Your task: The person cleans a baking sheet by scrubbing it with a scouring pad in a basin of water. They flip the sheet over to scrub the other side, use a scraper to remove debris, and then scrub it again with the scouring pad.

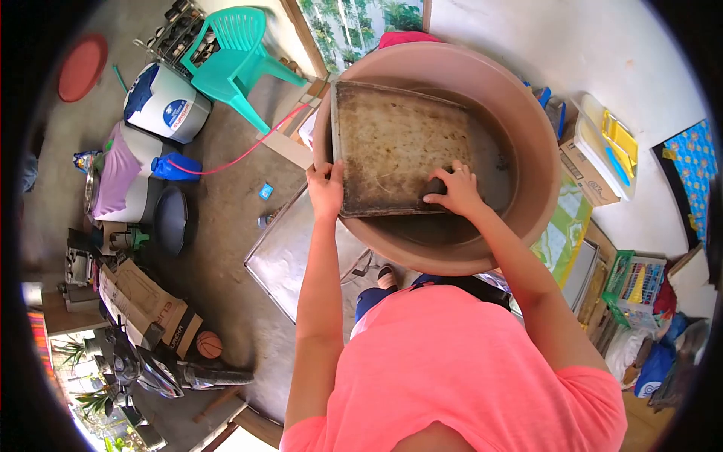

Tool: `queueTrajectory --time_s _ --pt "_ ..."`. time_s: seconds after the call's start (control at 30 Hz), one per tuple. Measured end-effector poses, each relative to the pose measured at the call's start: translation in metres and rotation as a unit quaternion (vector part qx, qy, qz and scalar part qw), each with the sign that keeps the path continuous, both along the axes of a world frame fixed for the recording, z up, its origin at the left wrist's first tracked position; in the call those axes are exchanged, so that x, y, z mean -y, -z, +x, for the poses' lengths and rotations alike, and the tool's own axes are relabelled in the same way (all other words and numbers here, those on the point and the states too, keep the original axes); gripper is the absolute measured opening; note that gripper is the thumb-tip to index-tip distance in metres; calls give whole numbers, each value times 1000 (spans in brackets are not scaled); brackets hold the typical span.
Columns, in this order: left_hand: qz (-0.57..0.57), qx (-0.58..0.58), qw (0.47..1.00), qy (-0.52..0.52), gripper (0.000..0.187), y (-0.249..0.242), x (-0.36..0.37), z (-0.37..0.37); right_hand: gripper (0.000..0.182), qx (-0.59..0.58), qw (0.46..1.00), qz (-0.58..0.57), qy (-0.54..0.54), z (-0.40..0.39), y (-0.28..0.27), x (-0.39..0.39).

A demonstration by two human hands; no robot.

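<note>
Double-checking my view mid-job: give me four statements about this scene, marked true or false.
1. The left hand is at the edge of the stained, rectangular metal tray. True.
2. The right hand is empty. False: it holds a small dark object against the tray.
3. The tray lies on the floor. False: it is at the opening of the large, round brown plastic tub.
4. A green plastic armchair stands left of the tub in view. True.
</note>
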State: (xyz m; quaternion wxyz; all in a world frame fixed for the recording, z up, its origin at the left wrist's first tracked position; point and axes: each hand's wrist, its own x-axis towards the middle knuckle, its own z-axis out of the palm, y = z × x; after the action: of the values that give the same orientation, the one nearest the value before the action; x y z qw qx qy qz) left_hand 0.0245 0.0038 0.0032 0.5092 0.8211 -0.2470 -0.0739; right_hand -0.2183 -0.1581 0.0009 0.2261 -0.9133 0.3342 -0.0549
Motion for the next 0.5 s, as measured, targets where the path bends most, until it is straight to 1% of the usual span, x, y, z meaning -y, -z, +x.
queueTrajectory --time_s 0.1,0.2,0.23,0.33,0.43,0.5 --pt "3 12 1000 1 29 11 0 6 45 42 997 -35 -47 21 3 -11" --pt "-9 -12 1000 19 29 11 -1 9 44 44 995 -13 -87 35 -14 -20" --pt "1 -1 1000 13 29 13 0 10 45 44 994 -14 -95 34 -11 -18" --pt "-9 64 998 0 33 18 1 9 47 56 996 -21 -67 23 12 3" --pt "-32 64 997 0 34 21 1 8 48 -35 996 86 -3 7 8 28" --pt "-16 62 998 -1 34 21 1 11 50 -12 995 72 -70 20 6 14"
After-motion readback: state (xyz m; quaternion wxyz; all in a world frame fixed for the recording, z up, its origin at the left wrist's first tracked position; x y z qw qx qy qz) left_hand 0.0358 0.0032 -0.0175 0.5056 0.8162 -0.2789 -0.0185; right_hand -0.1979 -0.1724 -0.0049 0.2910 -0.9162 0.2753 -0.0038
